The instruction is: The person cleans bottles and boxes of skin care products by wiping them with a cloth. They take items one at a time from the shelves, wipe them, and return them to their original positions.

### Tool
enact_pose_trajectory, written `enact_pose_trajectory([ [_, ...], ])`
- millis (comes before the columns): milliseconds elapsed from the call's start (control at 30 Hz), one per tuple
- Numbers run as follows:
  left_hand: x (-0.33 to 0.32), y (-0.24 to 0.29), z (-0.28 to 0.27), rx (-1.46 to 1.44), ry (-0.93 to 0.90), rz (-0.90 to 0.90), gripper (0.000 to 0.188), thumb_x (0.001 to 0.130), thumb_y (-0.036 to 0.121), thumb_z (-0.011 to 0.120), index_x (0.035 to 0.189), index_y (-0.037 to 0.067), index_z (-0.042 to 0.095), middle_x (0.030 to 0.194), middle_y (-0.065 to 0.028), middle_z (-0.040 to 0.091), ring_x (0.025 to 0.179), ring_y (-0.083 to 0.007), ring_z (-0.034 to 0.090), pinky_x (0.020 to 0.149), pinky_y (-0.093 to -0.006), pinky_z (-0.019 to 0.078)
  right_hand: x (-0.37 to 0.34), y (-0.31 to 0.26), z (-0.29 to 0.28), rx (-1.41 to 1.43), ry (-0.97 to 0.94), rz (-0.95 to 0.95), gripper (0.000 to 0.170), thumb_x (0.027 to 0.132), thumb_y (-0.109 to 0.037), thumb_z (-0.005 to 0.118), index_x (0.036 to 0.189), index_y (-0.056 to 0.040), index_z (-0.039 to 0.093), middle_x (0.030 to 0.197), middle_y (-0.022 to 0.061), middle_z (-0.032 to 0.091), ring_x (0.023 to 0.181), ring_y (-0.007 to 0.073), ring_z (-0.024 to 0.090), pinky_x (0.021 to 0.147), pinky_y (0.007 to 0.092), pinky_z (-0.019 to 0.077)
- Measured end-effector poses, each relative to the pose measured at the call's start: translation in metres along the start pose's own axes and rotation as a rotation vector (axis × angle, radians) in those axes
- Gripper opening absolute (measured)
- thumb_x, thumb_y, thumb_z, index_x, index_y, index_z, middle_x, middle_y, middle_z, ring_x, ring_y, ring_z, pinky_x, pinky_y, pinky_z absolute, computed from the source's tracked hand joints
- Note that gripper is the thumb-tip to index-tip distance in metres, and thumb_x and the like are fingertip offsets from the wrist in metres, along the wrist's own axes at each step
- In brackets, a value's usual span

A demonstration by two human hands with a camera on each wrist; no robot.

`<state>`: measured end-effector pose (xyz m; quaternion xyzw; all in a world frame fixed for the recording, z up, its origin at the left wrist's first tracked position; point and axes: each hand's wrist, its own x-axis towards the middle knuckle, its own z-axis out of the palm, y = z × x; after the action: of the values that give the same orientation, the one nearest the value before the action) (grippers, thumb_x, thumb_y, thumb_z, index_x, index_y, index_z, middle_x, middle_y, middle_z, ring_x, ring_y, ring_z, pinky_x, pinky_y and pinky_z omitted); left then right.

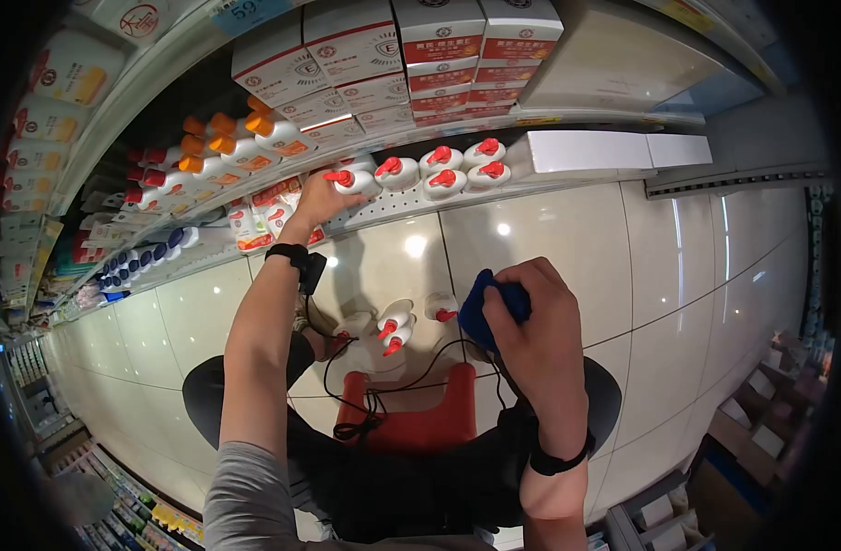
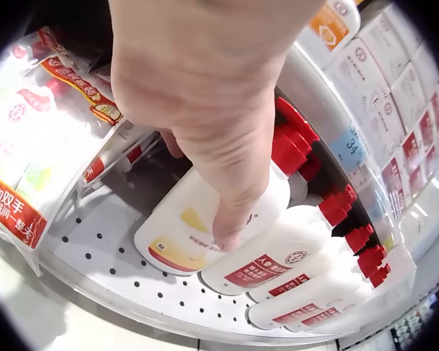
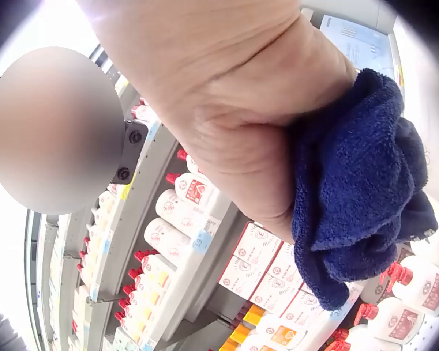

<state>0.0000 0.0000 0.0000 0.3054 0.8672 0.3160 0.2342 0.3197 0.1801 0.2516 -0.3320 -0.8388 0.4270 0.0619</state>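
- Head view: a person's left hand [image 1: 321, 197] reaches to the low shelf [image 1: 374, 212] and grasps a white pump bottle [image 1: 358, 185]; the right hand [image 1: 544, 321] clasps a bunched blue cloth [image 1: 476, 317] above the floor.
- Left wrist view: the thumb lies across the front of the grasped bottle, which is tilted and just beside its neighbours; whether its base bears on the shelf cannot be told.
- Right wrist view: the cloth bulges beyond the hand, apart from the bottles.
- Progress, by judgement: the handling appears partway. Five other red-pump bottles [image 1: 441, 190] stand grouped on the shelf, while several similar floor bottles [image 1: 398, 310] remain below. Which of them have been dealt with cannot be read from the arrangement.
- Surface: the shelf is white and perforated, bearing bagged packs [image 1: 246, 228] to the left of the grasped bottle and a long white box [image 1: 576, 151] to the right of the group.
- Room: a shop aisle with a glossy tiled floor [image 1: 549, 220]. Stacked cartons [image 1: 356, 46] and orange-capped bottles [image 1: 241, 151] occupy the shelf above; further shelving [image 1: 760, 386] lies across the aisle. A red stool [image 1: 411, 427] and a looped black cable are between the person's legs.
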Motion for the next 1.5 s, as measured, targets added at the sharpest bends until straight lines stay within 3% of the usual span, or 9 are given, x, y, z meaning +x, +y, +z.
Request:
enact_pose_trajectory([
  [300,0.0,-0.013,0.012,-0.108,0.032,0.054,0.052,0.067,0.028,0.094,0.106,-0.001,0.075,0.11,-0.0192,0.073,0.103,-0.0363,0.068,0.094,-0.0433,0.0533,0.002,-0.002,0.009,-0.022,-0.028,-0.018,0.017,0.089,-0.012,0.072,0.1,0.0003,0.068,0.097,0.0147,0.067,0.082,0.0362,0.069,0.071,0.0427,0.056],
  [433,-0.014,-0.014,0.016,0.121,0.064,0.043,0.054,0.067,0.024,0.092,0.106,-0.004,0.067,0.108,-0.0195,0.071,0.103,-0.0385,0.067,0.094,-0.0458,0.0528,0.003,-0.001,0.009,-0.019,-0.035,-0.001,0.017,0.089,-0.012,0.071,0.1,0.0007,0.068,0.097,0.0151,0.067,0.082,0.0362,0.069,0.074,0.0431,0.0555],
  [533,-0.042,-0.024,0.033,0.059,0.563,0.127,0.052,0.073,0.014,0.081,0.117,-0.003,0.06,0.119,-0.0179,0.066,0.104,-0.0349,0.067,0.091,-0.046,0.0541,0.003,0.0,0.008,0.014,-0.022,0.003,0.018,0.09,-0.013,0.071,0.1,0.0011,0.068,0.096,0.0154,0.067,0.083,0.0364,0.069,0.076,0.0434,0.055],
  [667,-0.117,-0.017,0.056,-0.153,0.529,-0.116,0.044,0.075,0.01,0.074,0.116,-0.001,0.061,0.115,-0.0164,0.067,0.103,-0.0295,0.068,0.09,-0.0431,0.055,0.003,0.004,0.004,0.03,0.015,-0.046,0.018,0.09,-0.014,0.07,0.099,0.0014,0.068,0.096,0.0164,0.067,0.084,0.0367,0.069,0.077,0.0434,0.0544],
  [767,-0.157,-0.001,0.067,-0.21,0.175,-0.214,0.043,0.075,0.007,0.071,0.117,0.002,0.062,0.114,-0.0142,0.067,0.102,-0.0279,0.068,0.09,-0.0409,0.0552,0.001,0.009,0.002,0.042,0.027,-0.055,0.019,0.089,-0.015,0.07,0.099,0.0014,0.069,0.098,0.0178,0.068,0.086,0.0375,0.069,0.078,0.0441,0.0548],
  [967,-0.224,-0.014,0.069,0.438,-0.408,-0.175,0.068,0.073,0.015,0.077,0.139,0.011,0.058,0.125,-0.0185,0.066,0.119,-0.0387,0.064,0.1,-0.046,0.0546,-0.007,0.015,-0.007,0.072,0.075,-0.054,0.024,0.087,-0.019,0.072,0.1,0.001,0.072,0.101,0.0184,0.069,0.09,0.036,0.07,0.082,0.0446,0.0563],
  [1100,-0.247,-0.036,0.085,0.603,-0.578,-0.243,0.072,0.077,0.018,0.079,0.145,0.017,0.055,0.128,-0.0184,0.065,0.118,-0.0383,0.067,0.099,-0.0468,0.0569,-0.017,0.018,-0.011,0.072,0.097,-0.085,0.022,0.087,-0.02,0.073,0.098,-0.0003,0.071,0.098,0.0169,0.068,0.091,0.0355,0.07,0.082,0.045,0.0568],
  [1267,-0.249,-0.09,0.117,0.63,-0.402,-0.205,0.048,0.075,0.019,0.082,0.121,0.008,0.072,0.099,-0.0198,0.075,0.097,-0.038,0.073,0.088,-0.0465,0.0588,-0.016,0.023,-0.014,0.039,0.093,-0.071,0.022,0.087,-0.019,0.072,0.098,-0.0002,0.071,0.097,0.0172,0.067,0.094,0.0355,0.07,0.082,0.0458,0.0567],
  [1500,-0.224,-0.059,0.047,0.242,-0.175,-0.36,0.041,0.077,0.024,0.087,0.11,0.001,0.077,0.093,-0.0186,0.077,0.086,-0.0301,0.076,0.082,-0.0385,0.0592,-0.011,0.013,-0.004,0.01,0.014,-0.066,0.02,0.087,-0.018,0.07,0.097,0.0002,0.07,0.098,0.0181,0.066,0.092,0.0367,0.069,0.081,0.0468,0.056],
])
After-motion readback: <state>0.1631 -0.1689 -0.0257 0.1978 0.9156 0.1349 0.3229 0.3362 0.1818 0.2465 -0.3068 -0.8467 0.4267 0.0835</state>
